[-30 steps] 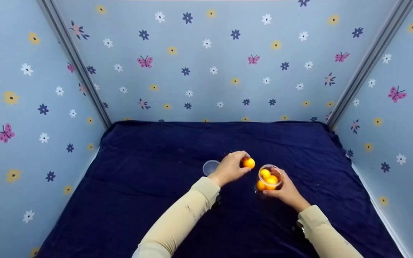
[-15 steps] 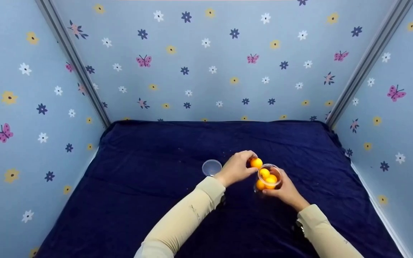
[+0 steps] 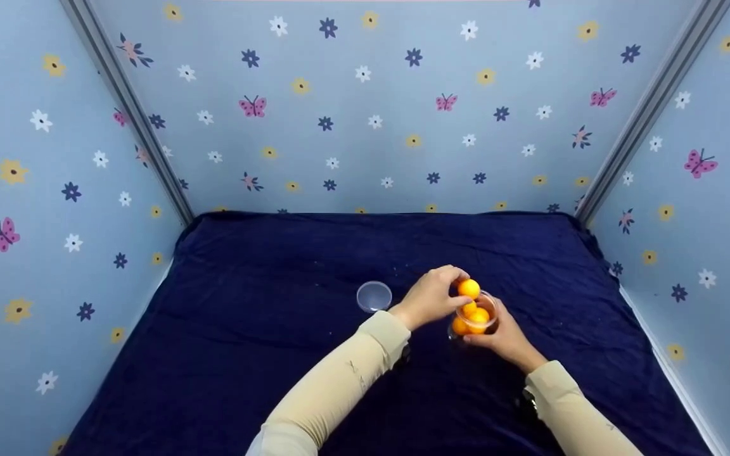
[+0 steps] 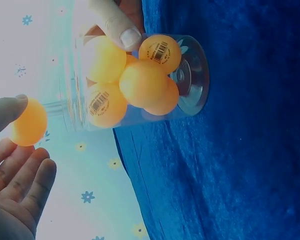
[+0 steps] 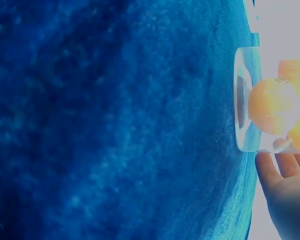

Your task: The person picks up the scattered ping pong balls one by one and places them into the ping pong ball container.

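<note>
A clear plastic jar (image 4: 194, 75) with several orange ping-pong balls (image 4: 143, 83) inside is gripped round its side by my right hand (image 3: 504, 334). Its mouth faces up in the head view, and some of the balls carry a printed barcode. Above the rim, my left hand (image 3: 433, 296) pinches one orange ping-pong ball (image 3: 469, 289) between thumb and fingers. In the left wrist view that ball is just outside the jar's mouth. The right wrist view shows the fingers (image 5: 268, 172) of my right hand against the jar's wall, near its base.
A round translucent lid (image 3: 374, 297) lies on the dark blue cloth (image 3: 263, 329), left of my left hand. Patterned light blue walls (image 3: 365, 126) enclose the cloth-covered surface at the back and on both sides.
My left hand has moved right with the pinched ping-pong ball, from left of the jar to over its rim. My right hand and the jar have stayed nearly still.
</note>
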`<action>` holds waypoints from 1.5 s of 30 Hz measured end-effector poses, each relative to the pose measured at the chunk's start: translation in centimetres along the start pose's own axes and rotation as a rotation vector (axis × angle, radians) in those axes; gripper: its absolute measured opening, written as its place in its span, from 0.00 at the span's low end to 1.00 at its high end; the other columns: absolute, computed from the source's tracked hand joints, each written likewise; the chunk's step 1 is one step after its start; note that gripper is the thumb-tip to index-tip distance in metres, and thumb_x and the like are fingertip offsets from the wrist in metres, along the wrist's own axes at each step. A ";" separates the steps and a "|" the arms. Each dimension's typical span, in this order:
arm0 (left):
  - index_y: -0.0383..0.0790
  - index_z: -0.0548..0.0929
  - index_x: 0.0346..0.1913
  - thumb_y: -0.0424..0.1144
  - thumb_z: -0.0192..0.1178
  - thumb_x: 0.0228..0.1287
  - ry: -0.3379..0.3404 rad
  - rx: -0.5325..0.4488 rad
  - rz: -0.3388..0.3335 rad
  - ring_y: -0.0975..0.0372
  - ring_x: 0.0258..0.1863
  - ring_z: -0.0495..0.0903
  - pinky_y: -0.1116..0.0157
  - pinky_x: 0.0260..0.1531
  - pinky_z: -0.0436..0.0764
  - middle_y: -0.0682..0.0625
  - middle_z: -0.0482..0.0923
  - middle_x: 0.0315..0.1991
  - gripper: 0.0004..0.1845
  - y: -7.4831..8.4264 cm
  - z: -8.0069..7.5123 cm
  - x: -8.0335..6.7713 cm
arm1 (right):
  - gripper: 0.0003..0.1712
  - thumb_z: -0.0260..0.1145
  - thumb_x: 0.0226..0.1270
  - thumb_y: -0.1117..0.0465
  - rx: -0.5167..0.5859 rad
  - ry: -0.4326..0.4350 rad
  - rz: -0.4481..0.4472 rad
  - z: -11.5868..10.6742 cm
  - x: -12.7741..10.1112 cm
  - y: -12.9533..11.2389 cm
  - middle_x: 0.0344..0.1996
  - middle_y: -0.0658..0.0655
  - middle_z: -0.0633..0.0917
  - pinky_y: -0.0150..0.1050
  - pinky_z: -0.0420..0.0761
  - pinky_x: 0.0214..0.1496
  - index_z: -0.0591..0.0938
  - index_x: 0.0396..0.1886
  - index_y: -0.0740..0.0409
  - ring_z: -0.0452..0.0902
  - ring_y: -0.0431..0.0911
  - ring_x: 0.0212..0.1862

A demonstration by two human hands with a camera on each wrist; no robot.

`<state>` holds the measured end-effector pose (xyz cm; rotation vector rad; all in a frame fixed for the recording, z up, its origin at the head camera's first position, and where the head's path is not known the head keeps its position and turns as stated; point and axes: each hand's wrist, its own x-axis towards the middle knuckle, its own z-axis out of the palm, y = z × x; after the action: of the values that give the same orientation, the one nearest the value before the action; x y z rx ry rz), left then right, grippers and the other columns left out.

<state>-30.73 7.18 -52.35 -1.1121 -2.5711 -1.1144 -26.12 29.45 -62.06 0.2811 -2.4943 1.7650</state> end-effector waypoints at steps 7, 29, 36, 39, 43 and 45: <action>0.38 0.89 0.54 0.45 0.75 0.70 -0.024 0.096 0.033 0.58 0.48 0.86 0.69 0.55 0.84 0.47 0.88 0.49 0.17 0.0 0.9 0.4 | 0.60 0.87 0.50 0.72 -0.020 -0.006 0.030 -0.1 0.0 -0.2 0.74 0.66 0.76 0.23 0.75 0.64 0.66 0.82 0.68 0.77 0.41 0.63; 0.40 0.90 0.54 0.46 0.77 0.68 -0.035 0.187 0.062 0.58 0.44 0.82 0.68 0.50 0.83 0.49 0.87 0.45 0.17 -0.2 2.4 0.6 | 0.59 0.86 0.50 0.76 0.051 -0.027 0.003 -0.1 -0.1 0.5 0.72 0.69 0.76 0.26 0.80 0.61 0.65 0.80 0.70 0.81 0.35 0.58; 0.42 0.91 0.51 0.45 0.76 0.68 -0.028 0.214 0.081 0.58 0.43 0.82 0.68 0.49 0.83 0.50 0.88 0.43 0.14 -0.2 2.5 0.7 | 0.60 0.87 0.49 0.73 0.009 -0.014 0.013 -0.1 0.0 0.2 0.73 0.68 0.76 0.23 0.76 0.64 0.65 0.81 0.69 0.79 0.34 0.60; 0.42 0.91 0.51 0.45 0.75 0.68 -0.034 0.214 0.078 0.58 0.44 0.83 0.68 0.49 0.83 0.50 0.89 0.44 0.14 -0.1 2.6 0.8 | 0.60 0.88 0.49 0.73 -0.008 -0.002 0.021 -0.1 0.0 0.2 0.73 0.67 0.77 0.23 0.75 0.64 0.66 0.81 0.68 0.78 0.33 0.60; 0.42 0.92 0.50 0.45 0.75 0.69 -0.041 0.215 0.069 0.59 0.43 0.83 0.67 0.47 0.84 0.51 0.90 0.44 0.13 0.1 2.7 0.8 | 0.60 0.87 0.49 0.75 0.024 -0.006 0.038 -0.1 -0.1 0.2 0.71 0.68 0.78 0.25 0.78 0.62 0.66 0.81 0.67 0.80 0.34 0.57; 0.42 0.92 0.50 0.45 0.75 0.69 -0.042 0.211 0.066 0.59 0.43 0.83 0.67 0.46 0.84 0.51 0.90 0.44 0.13 0.1 2.7 0.8 | 0.60 0.86 0.49 0.75 0.032 -0.006 0.047 -0.1 -0.2 0.2 0.71 0.68 0.78 0.25 0.79 0.61 0.65 0.82 0.67 0.80 0.34 0.57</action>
<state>-30.79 9.44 -53.95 -1.1694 -2.5890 -0.7914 -25.98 29.59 -62.20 0.2326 -2.4991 1.8254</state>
